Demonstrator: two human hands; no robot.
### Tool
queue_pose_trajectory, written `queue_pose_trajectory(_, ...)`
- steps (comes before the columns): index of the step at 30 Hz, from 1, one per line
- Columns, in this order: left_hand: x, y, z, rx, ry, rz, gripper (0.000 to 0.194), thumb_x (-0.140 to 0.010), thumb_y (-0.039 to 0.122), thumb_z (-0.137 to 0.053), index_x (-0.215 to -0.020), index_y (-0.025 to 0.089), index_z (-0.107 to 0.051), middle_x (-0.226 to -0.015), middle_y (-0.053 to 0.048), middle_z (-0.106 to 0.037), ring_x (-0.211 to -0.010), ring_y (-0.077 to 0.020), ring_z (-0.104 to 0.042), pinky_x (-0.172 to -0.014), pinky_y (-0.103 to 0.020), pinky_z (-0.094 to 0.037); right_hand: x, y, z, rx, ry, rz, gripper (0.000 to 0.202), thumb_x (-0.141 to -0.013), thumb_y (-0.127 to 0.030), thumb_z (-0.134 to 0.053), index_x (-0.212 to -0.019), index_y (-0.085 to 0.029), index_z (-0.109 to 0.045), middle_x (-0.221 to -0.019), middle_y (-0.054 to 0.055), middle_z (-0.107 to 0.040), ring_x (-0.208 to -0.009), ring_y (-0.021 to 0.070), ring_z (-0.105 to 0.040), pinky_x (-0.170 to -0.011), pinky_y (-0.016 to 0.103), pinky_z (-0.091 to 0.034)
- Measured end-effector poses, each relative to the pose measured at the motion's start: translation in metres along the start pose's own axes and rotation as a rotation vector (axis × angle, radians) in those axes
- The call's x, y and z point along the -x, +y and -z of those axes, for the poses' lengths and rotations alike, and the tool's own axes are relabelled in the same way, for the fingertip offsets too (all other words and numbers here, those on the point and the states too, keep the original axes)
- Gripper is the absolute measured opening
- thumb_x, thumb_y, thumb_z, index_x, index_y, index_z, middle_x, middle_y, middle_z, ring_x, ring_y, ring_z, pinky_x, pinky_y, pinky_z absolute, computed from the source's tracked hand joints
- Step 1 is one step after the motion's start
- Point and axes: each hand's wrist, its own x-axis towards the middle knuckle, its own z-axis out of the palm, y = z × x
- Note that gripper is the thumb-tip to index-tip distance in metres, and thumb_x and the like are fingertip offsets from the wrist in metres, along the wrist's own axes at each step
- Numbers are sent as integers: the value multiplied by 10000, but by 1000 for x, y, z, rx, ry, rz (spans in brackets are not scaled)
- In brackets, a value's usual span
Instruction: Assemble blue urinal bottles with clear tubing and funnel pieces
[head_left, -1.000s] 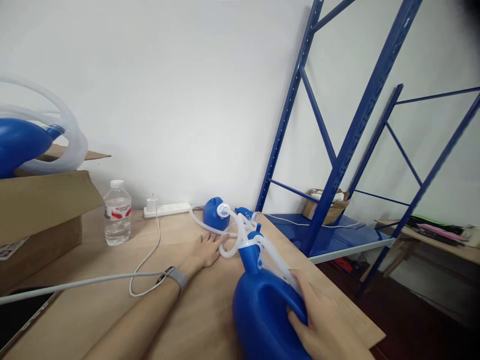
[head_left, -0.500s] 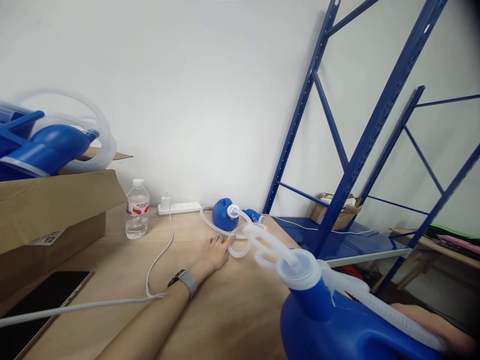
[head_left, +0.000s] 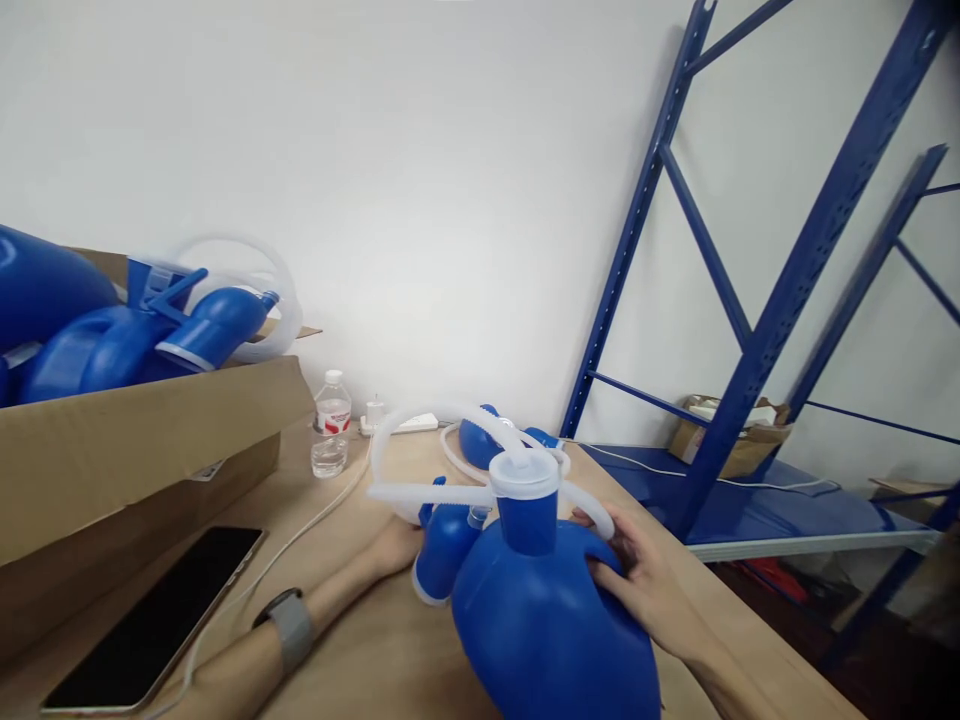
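Note:
A blue urinal bottle [head_left: 555,620] with a white cap [head_left: 523,472] stands close in front of me. My right hand [head_left: 637,575] grips it by the handle on its right side. From the cap a translucent tube [head_left: 435,494] loops out to the left. A blue funnel piece [head_left: 444,550] with a pale rim is just left of the bottle, low over the table. My left hand [head_left: 399,547] is right beside the funnel piece and under the tube; its fingers are hidden behind them.
At left, a cardboard box [head_left: 150,425] holds several blue bottles and funnels. A phone [head_left: 157,610] lies before it. A water bottle [head_left: 331,425] and power strip [head_left: 412,424] stand by the wall. Another blue bottle [head_left: 480,440] is behind. The blue shelf rack [head_left: 787,500] is at right.
My right hand has brought the bottle from the lower right to the middle. The funnel piece is now beside it. My left hand was lying on the table by the tubing. The view has turned left.

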Motion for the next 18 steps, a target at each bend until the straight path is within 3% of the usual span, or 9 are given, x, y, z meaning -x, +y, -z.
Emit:
queue_pose_trajectory(2,15,0,24,133,76,87,486,-841,466,-664,-1254,209,-684,-1341,-97,-693,-1359,-348,-531,-1201,-463,-360,-9,12,-10,-47,-28,-18,394,-841,-504,-726,-1121,-236,-657,-1066,103,-759,-1012,264,-739,-880,332,-610)
queue_pose_trajectory(4,31,1,43,191,77,181,569,-831,496,-630,-1282,151,-652,-1280,-152,-720,-1219,-367,-646,-1127,-525,-440,-17,22,-20,-78,-57,-19,413,-831,-519,-734,-1122,-237,-654,-1048,94,-757,-991,259,-738,-873,336,-611)
queue_pose_trajectory(8,59,2,63,289,55,241,662,-878,404,-567,-1489,171,-464,-1378,-130,-669,-1185,-293,-689,-1114,-446,-474,-33,34,-35,-116,-86,11,423,-855,-495,-711,-1185,-241,-637,-1134,101,-745,-1066,273,-717,-942,380,-592)
queue_pose_trajectory(12,68,-11,55,114,112,275,863,-937,430,-509,-1644,247,-50,-1476,-121,-593,-1300,-269,-621,-1119,-472,-475,-47,39,-49,8,-161,28,432,-920,-368,-613,-1328,-230,-574,-1238,105,-709,-1085,255,-705,-978,411,-577)
queue_pose_trajectory(14,65,-24,45,-21,90,195,1025,-887,432,-579,-1635,250,99,-1555,-127,-506,-1432,-288,-487,-1155,-510,-437,-50,35,-56,81,-248,53,495,-898,-278,-594,-1388,-228,-549,-1298,106,-686,-1111,252,-696,-992,418,-570)
queue_pose_trajectory(16,59,-33,35,-166,124,64,1181,-807,400,-659,-1615,248,187,-1678,-133,-281,-1537,-320,-293,-1225,-529,-338,-52,28,-62,145,-345,108,568,-841,-182,-591,-1406,-237,-558,-1369,101,-655,-1202,264,-659,-1040,433,-542)
queue_pose_trajectory(18,53,-36,31,-317,209,-14,1207,-808,407,-666,-1599,251,232,-1718,-139,-111,-1571,-345,-164,-1254,-540,-276,-52,20,-65,177,-412,170,625,-796,-120,-581,-1408,-247,-573,-1401,92,-639,-1282,273,-614,-1099,456,-497)
